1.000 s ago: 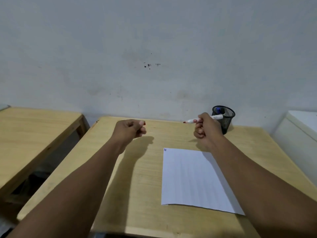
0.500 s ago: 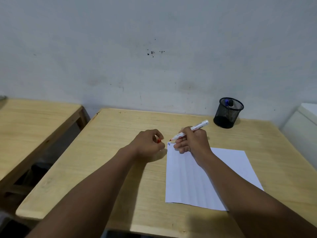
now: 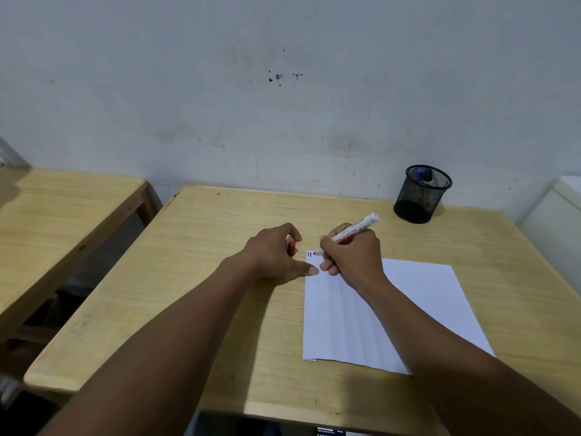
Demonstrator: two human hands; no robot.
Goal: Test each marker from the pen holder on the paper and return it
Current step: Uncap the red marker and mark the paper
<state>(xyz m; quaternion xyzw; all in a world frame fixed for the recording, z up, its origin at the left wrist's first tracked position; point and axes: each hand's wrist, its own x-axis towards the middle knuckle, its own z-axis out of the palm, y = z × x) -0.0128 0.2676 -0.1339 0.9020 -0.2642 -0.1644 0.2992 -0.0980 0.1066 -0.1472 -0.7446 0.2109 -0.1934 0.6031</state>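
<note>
A white sheet of paper lies on the wooden table. My right hand grips an uncapped white marker with red print, its red tip touching the paper's top left corner beside two short dark strokes. My left hand rests just left of the paper, holding the marker's red cap, with one finger on the paper's edge. A black mesh pen holder stands at the back right of the table with a blue-capped and a dark-capped marker inside.
A second wooden table stands to the left, across a narrow gap. A white object sits at the right edge. The wall runs right behind the table.
Both hands came down from mid-air to the paper's top left corner. The marker tip now touches the sheet, and my left hand lies flatter against the paper's edge.
</note>
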